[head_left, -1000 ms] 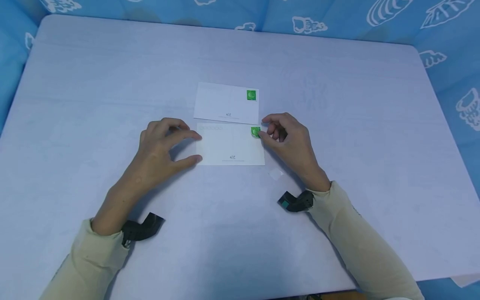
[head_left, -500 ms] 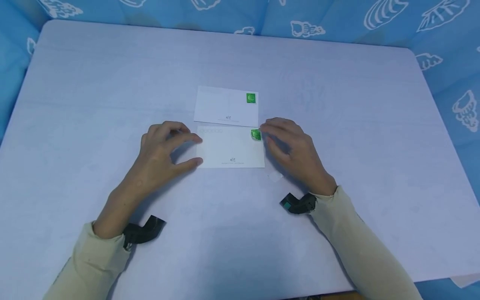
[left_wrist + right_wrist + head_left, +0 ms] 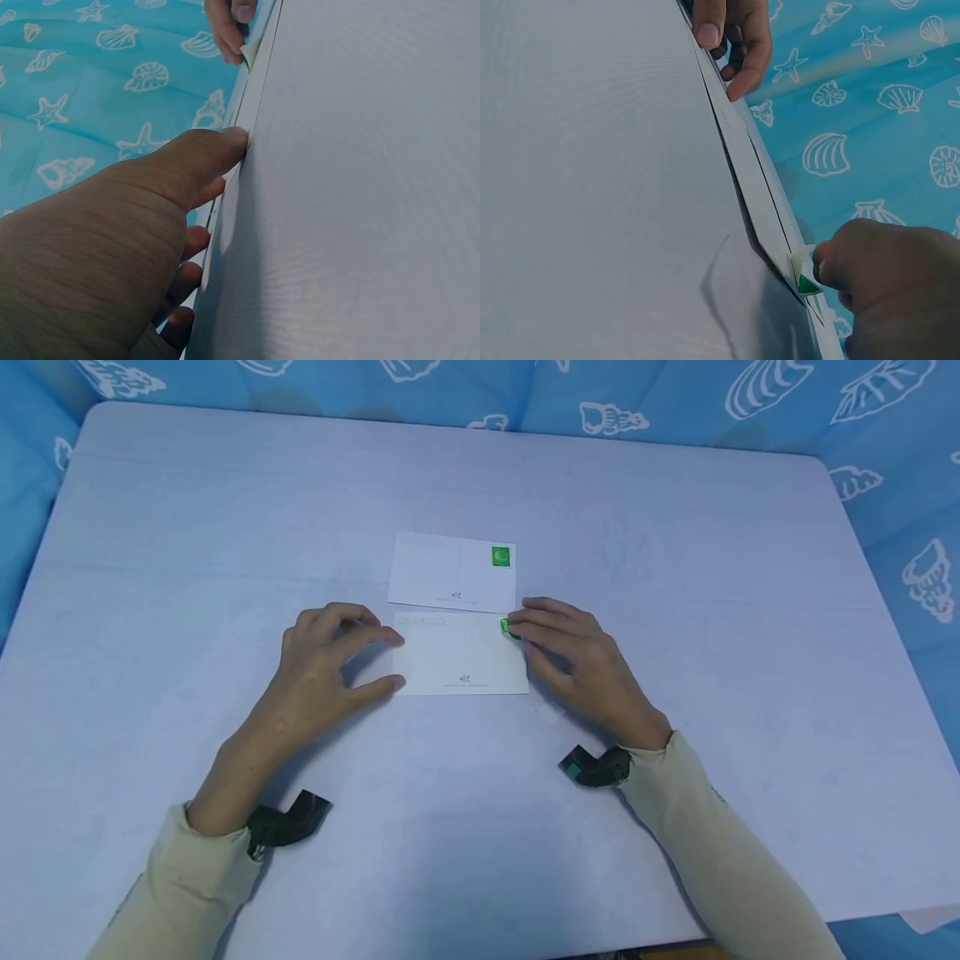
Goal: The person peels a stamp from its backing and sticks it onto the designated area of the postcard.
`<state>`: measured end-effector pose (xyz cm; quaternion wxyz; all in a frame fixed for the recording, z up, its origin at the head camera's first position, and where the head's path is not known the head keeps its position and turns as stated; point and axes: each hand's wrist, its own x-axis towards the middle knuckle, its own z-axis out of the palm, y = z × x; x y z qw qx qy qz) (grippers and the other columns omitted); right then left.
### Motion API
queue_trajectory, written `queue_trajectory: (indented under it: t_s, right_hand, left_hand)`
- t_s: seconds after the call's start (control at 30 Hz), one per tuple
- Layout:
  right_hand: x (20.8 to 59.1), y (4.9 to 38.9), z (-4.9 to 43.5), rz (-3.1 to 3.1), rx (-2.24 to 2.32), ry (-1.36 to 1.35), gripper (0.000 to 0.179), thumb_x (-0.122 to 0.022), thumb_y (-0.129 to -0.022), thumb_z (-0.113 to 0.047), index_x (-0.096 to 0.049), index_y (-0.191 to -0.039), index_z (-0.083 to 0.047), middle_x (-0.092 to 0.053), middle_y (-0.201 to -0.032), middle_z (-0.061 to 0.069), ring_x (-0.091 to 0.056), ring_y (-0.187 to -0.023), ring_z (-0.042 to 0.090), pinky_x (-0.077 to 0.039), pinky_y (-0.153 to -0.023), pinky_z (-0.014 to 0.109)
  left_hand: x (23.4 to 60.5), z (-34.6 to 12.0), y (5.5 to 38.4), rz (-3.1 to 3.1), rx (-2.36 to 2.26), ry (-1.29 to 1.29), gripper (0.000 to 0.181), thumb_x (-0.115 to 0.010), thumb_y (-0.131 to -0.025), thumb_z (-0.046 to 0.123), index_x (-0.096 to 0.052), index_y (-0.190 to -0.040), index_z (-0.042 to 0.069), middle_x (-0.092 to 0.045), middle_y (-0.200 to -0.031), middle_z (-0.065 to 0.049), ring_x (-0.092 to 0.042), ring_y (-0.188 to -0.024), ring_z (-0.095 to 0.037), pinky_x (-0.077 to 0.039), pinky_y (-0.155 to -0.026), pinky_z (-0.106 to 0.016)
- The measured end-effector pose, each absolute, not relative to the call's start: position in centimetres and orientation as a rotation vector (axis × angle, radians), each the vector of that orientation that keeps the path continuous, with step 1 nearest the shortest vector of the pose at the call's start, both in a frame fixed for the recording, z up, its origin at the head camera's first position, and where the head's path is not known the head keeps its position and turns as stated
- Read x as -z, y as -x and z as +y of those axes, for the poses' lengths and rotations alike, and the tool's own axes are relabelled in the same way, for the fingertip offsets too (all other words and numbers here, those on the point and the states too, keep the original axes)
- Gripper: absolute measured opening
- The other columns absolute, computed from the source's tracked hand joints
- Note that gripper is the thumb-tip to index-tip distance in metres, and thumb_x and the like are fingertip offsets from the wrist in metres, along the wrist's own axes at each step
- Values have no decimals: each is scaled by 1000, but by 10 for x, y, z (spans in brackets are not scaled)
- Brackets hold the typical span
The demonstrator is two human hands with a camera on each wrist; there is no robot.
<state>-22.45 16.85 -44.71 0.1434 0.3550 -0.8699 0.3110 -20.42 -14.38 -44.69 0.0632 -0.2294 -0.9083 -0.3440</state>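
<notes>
In the head view, a white postcard (image 3: pixel 457 656) lies flat on the table with a green stamp (image 3: pixel 506 627) at its top right corner. The right wrist view shows the stamp partly raised off the card. My right hand (image 3: pixel 588 664) has its fingers over the stamp, covering part of it, while the thumb lies by the card's right edge. At the opposite edge, my left hand (image 3: pixel 322 656) touches the card with thumb and forefinger spread apart. Just above is a second white postcard (image 3: pixel 446 570), bearing a similar green stamp (image 3: pixel 501 557).
A small piece of clear film (image 3: pixel 551 712) lies below the right hand. White cloth covers the table (image 3: pixel 675 527). A blue curtain with white shells (image 3: pixel 525 397) hangs along the far edge. Each wrist wears a black camera mount (image 3: pixel 288 821).
The right hand's thumb and forefinger have left the stamp's edge. Its fingers have straightened and moved left over the stamp. The left hand stays at the card's left edge.
</notes>
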Motion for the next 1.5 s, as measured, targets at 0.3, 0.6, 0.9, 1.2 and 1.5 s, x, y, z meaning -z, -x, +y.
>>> queue_trajectory:
  t_s: [0.3,0.6,0.9,1.2,1.5]
  right_hand:
    - [450,222,169,-2529,-811,-1151,34,-60,-84,-4,-62,-118,-3,-56,-126,4,-47,-121,20,-34,-100,31]
    - [449,219,172,-2667,-640,-1141,41,-58,-88,-11,-53,-128,-8,-48,-135,2,-42,-126,17,-26,-107,33]
    - [453,220,170,-2583,-735,-1130,41,-60,-85,-7,-56,-126,-6,-51,-133,4,-43,-125,18,-33,-103,31]
    - [450,222,170,-2508,-751,-1115,42,-59,-85,-7,-56,-127,-7,-52,-131,3,-42,-126,20,-31,-103,33]
    - [453,221,170,-2532,-721,-1111,41,-61,-85,-8,-57,-126,-7,-52,-131,4,-43,-125,19,-30,-104,33]
  left_hand:
    - [447,-144,204,-2742,1034,704,36,-78,-73,29,-66,-106,21,-48,-115,-5,-39,-104,-29,-26,-87,-51]
    - [449,-144,206,-2733,1030,721,36,-77,-73,29,-66,-106,20,-48,-115,-5,-39,-104,-29,-26,-86,-50]
    - [450,-143,204,-2747,1017,702,36,-78,-73,29,-66,-106,20,-49,-115,-6,-40,-102,-29,-26,-86,-51]
    - [452,-143,204,-2730,1027,702,36,-78,-72,29,-66,-106,21,-49,-115,-5,-39,-103,-28,-26,-87,-51]
    - [453,-144,205,-2725,1010,716,36,-77,-73,29,-66,-106,20,-49,-115,-6,-39,-104,-29,-26,-87,-51]
